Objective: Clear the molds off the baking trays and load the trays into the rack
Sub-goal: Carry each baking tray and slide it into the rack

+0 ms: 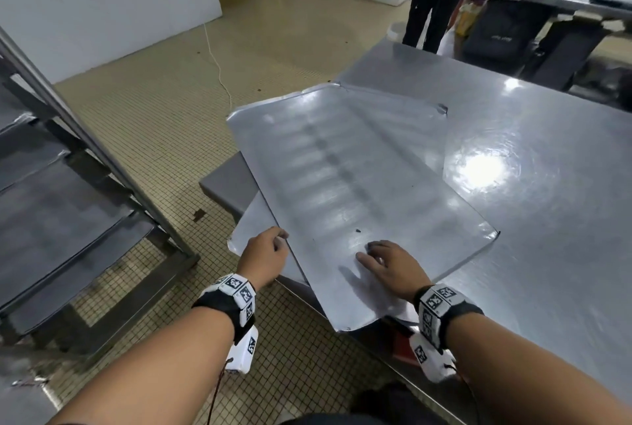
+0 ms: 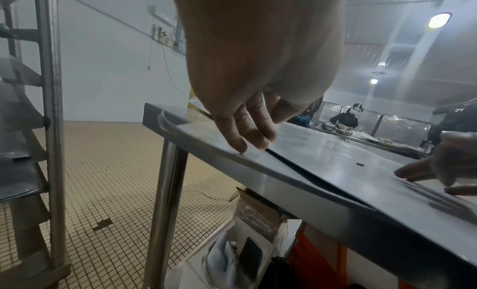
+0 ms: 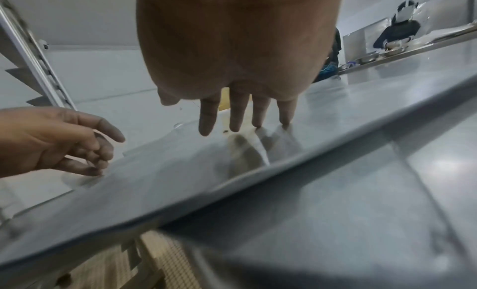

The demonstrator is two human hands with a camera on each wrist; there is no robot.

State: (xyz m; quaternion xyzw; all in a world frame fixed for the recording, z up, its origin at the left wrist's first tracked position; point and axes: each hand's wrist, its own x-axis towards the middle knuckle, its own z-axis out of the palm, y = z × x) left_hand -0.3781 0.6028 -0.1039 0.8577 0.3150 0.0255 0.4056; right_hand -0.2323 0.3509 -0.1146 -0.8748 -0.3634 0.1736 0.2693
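Trays are sitting stacked at the near corner of the worktop (image 1: 547, 158), the top tray (image 1: 359, 185) lying skewed across a lower tray (image 1: 253, 223), with its near corner jutting out past the worktop's edge. No molds are showing on it, so the clearing part is looking done for this one. The right hand (image 1: 393, 267) is resting flat on the top tray near its front edge, fingers (image 3: 206, 120) straight and spread, tips touching the metal and gripping nothing. The left hand (image 1: 265, 253) is coming in at the tray's left edge, its fingers (image 2: 240, 134) loosely bent and touching right at the seam between the two trays, not yet closed on anything (whether a fingertip is already under the lip, I cannot tell).

The rack (image 1: 68, 185) is standing just to the left across the tiled floor, several of its runners already carrying trays. A small dark crumb (image 1: 358, 229) is lying on the top tray ahead of the right hand.

My judgement for doing this well: the left fingers should be hooking under the top tray's rim only, the right hand shifting to the opposite edge, then both lifting level so the lower tray is staying put.
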